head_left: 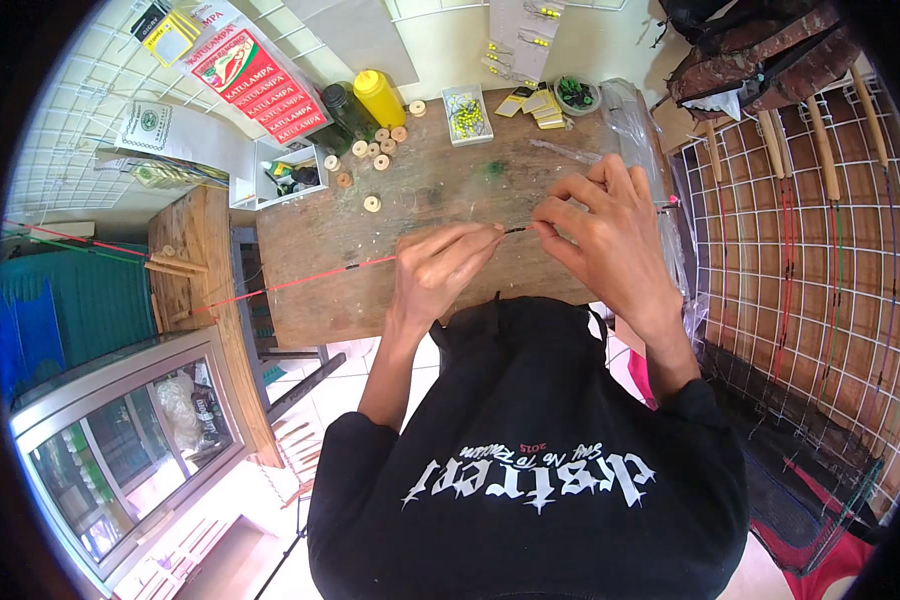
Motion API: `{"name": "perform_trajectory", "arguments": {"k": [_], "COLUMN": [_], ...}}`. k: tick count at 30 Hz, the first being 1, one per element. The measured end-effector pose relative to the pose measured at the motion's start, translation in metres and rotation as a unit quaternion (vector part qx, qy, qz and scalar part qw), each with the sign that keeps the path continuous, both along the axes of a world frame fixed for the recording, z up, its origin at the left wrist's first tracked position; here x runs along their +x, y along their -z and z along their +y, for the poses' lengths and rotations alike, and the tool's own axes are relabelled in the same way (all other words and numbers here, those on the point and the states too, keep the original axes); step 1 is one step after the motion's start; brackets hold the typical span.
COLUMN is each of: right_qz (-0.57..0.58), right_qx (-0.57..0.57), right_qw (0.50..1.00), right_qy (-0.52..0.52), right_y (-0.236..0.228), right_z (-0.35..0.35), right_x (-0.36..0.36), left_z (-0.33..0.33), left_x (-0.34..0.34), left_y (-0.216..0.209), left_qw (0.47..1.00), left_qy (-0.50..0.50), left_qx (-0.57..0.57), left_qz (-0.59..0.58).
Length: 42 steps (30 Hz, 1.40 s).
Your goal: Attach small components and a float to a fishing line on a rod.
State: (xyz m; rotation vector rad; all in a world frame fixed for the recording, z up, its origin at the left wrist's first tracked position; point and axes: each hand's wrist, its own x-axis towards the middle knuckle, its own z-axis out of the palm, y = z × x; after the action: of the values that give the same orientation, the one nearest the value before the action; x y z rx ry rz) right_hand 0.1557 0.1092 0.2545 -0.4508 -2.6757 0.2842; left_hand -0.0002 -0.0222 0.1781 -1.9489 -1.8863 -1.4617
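A thin red rod [305, 284] with short black bands runs slantwise across the front of the wooden table, rising to the right. My left hand [438, 268] is closed round it, fingertips pinched near a black section [516, 230]. Just right of that section, my right hand [602, 228] has its thumb and forefinger pinched together at the rod, with the other fingers curled above. Whatever fine material may be between these fingertips is too small to make out. Beyond my right hand, a small pink tip [672, 199] shows; whether it belongs to the same rod is unclear.
Wooden spools [372, 203] lie on the table [440, 185] beside a yellow bottle [378, 98] and dark jars. A white tray of yellow-green floats [467, 116] and a tub [577, 94] stand at the back. Wooden-handled rods [825, 160] hang on a rack at right.
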Motion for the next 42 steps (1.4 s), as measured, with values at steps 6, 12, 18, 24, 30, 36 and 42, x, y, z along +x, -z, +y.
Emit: {"name": "perform_trajectory", "arguments": {"k": [6,12,18,24,30,36,42], "right_qz": [0.000,-0.018,-0.024,-0.008,0.022,0.031,0.027], "right_qx": [-0.012,-0.012,-0.022,-0.062,-0.122,-0.115,-0.101], "right_qw": [1.000,1.000,0.999,0.997,0.992,0.993,0.994], "right_qy": [-0.009,-0.018,-0.024,-0.034,-0.010,0.002,0.001], "right_y": [-0.002,-0.003,0.000,0.006,0.023,0.032,0.042], "right_z": [0.001,0.000,-0.001,-0.002,-0.001,-0.005,-0.011], "right_x": [0.001,-0.001,-0.002,-0.004,0.000,0.003,0.007], "left_z": [0.000,-0.001,-0.002,-0.004,-0.001,0.000,0.006], "left_x": [-0.001,-0.001,0.000,0.000,0.005,0.007,0.001], "left_y": [0.002,0.004,0.006,0.008,0.008,0.001,0.000], "left_qw": [1.000,1.000,1.000,1.000,0.999,0.933,0.899], "left_qy": [-0.002,-0.004,0.005,-0.002,-0.008,-0.010,-0.015], "left_qx": [0.008,0.010,0.015,0.005,0.005,-0.155,-0.260], "left_qz": [-0.002,0.027,0.016,0.024,-0.052,-0.326,-0.352]}}
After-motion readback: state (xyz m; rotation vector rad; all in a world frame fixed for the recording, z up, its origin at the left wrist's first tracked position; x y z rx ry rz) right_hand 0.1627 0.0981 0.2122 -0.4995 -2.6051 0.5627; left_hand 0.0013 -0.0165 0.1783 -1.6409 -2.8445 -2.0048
